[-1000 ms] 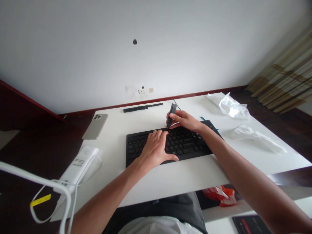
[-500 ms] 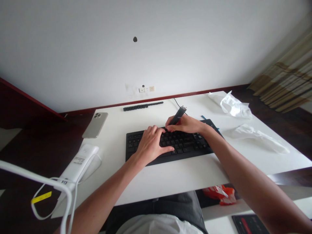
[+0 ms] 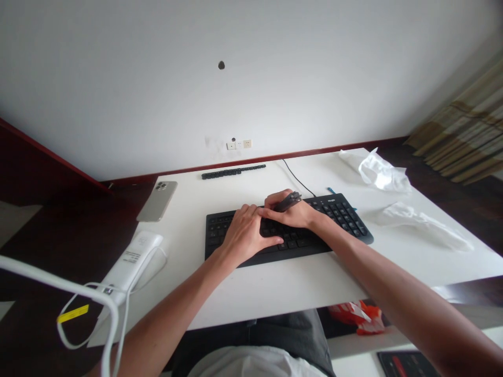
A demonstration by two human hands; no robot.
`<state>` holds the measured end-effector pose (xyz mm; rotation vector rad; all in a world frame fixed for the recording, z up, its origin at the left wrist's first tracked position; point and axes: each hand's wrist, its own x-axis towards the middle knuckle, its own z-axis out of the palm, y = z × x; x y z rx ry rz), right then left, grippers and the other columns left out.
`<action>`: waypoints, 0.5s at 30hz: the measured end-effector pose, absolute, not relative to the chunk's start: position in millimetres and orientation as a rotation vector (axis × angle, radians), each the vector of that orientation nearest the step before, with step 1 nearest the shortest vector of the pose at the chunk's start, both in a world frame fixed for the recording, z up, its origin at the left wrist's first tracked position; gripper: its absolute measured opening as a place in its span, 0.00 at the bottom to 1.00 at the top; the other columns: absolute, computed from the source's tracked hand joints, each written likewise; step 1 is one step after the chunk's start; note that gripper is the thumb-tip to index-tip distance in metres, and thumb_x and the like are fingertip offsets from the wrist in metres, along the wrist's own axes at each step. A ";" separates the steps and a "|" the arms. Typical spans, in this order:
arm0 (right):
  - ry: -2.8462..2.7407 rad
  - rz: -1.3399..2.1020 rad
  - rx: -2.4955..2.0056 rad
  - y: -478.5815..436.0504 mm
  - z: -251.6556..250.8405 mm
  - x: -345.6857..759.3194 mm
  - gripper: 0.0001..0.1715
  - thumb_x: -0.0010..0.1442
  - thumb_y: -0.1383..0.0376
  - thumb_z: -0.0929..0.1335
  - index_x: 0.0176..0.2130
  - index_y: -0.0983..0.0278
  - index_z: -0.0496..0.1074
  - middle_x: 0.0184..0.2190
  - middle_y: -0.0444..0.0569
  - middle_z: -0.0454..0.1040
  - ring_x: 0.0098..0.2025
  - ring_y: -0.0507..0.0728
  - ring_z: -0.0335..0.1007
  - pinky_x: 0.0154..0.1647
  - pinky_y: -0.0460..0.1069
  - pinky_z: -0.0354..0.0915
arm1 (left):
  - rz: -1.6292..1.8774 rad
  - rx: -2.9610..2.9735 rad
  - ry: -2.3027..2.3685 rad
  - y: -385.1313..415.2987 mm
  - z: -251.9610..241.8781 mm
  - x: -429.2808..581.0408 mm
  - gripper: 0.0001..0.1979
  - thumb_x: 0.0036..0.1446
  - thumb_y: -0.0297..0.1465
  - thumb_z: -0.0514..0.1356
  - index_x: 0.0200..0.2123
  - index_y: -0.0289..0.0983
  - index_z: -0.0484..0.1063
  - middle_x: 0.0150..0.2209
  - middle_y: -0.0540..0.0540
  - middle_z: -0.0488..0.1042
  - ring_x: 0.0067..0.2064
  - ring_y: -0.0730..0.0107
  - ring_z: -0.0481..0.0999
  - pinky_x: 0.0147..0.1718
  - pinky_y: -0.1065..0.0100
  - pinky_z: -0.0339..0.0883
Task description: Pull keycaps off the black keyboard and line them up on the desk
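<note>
A black keyboard (image 3: 349, 217) lies on the white desk. On its left half rests my left hand (image 3: 245, 230), thumb stretched out over the lower keys and the other fingers bent near the top edge. My right hand (image 3: 293, 209) is closed around a black tool with a thick handle (image 3: 288, 201), held low and tilted over the upper keys beside my left fingers. The tool's working tip is hidden by my hands, so its exact kind cannot be made out. A row of small black pieces like keycaps (image 3: 222, 173) lies along the desk's back edge.
At the left are a phone (image 3: 157, 201), a white power strip (image 3: 131, 259) and a white cable (image 3: 74, 281). Clear plastic bags (image 3: 381, 172) lie at the right. A blue stick (image 3: 330, 190) and the keyboard's cord (image 3: 296, 178) are behind the keyboard. An orange bag (image 3: 359, 317) sits below the desktop.
My right hand has moved slightly left and turned, tipping the tool lower, so more of the keyboard's right end shows. My left hand stays about where it was on the keyboard.
</note>
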<state>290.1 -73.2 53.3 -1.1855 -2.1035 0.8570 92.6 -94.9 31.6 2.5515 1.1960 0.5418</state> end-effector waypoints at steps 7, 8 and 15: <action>-1.986 0.740 -1.106 -77.6 44.4 276.1 0.29 0.71 0.47 0.65 0.24 0.59 0.68 0.25 0.46 0.69 0.32 0.58 0.66 0.40 0.55 0.63 | 0.662 2.525 1.119 -90.4 28.7 90.2 0.06 0.70 0.35 0.61 0.44 0.39 0.73 0.44 0.44 0.78 0.48 0.56 0.76 0.53 0.53 0.70; -1.961 0.765 -1.085 -78.8 45.5 275.9 0.28 0.71 0.47 0.65 0.24 0.59 0.69 0.27 0.47 0.70 0.33 0.59 0.67 0.42 0.55 0.64 | 0.661 2.523 1.127 -89.6 28.7 90.1 0.04 0.71 0.33 0.60 0.42 0.39 0.73 0.43 0.44 0.78 0.47 0.57 0.76 0.52 0.54 0.70; -1.720 1.045 -1.053 -92.5 42.7 264.9 0.32 0.69 0.47 0.67 0.21 0.61 0.64 0.21 0.44 0.65 0.26 0.54 0.59 0.31 0.51 0.59 | 0.667 2.569 1.141 -88.6 26.5 90.8 0.06 0.71 0.32 0.57 0.40 0.39 0.71 0.40 0.44 0.76 0.44 0.58 0.75 0.48 0.56 0.71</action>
